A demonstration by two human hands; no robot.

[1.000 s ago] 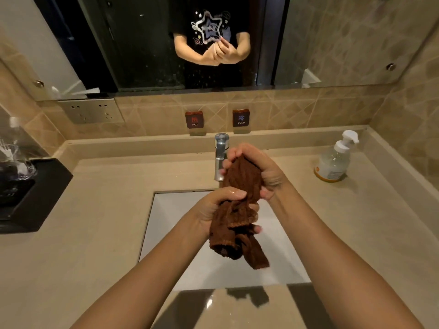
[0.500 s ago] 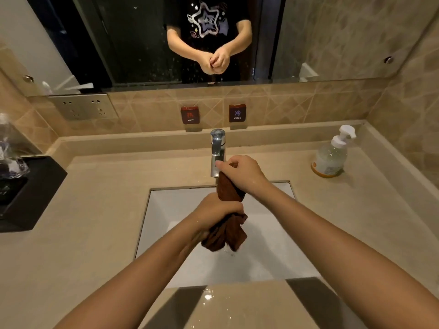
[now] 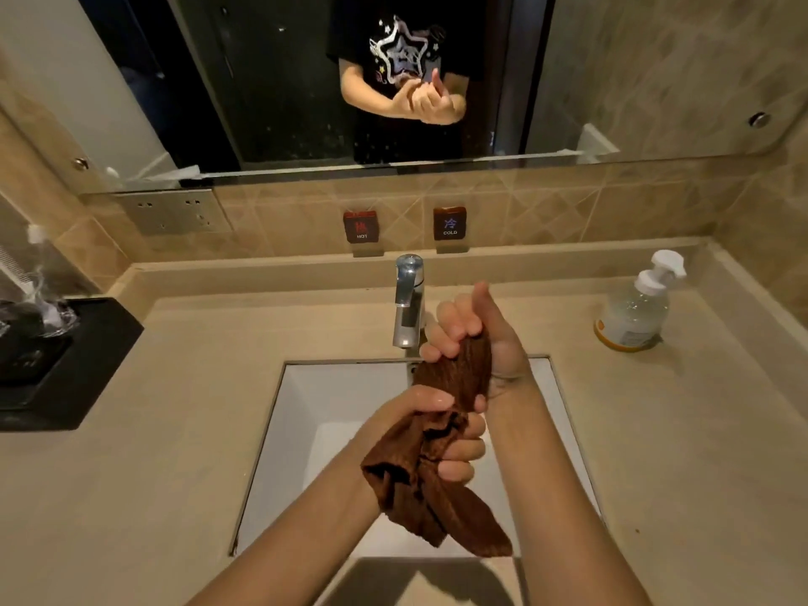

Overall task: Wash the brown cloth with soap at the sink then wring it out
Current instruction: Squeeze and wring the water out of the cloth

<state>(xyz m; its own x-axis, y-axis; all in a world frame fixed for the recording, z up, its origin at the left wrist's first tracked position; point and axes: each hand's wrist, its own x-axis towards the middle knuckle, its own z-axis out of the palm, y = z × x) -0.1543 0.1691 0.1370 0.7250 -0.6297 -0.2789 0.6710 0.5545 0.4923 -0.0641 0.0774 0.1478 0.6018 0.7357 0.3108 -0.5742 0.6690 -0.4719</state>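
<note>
Both the left hand (image 3: 441, 435) and right hand (image 3: 476, 338) grip the twisted, bunched brown cloth (image 3: 437, 487).

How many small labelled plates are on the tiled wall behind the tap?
2. The HOT plate is on the wall above and left of the tap; the COLD plate is above and right of it. No other seems hidden.

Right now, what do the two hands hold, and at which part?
Both hold the brown cloth: the right hand grips its upper end, the left hand its middle; the lower end hangs over the sink.
</note>
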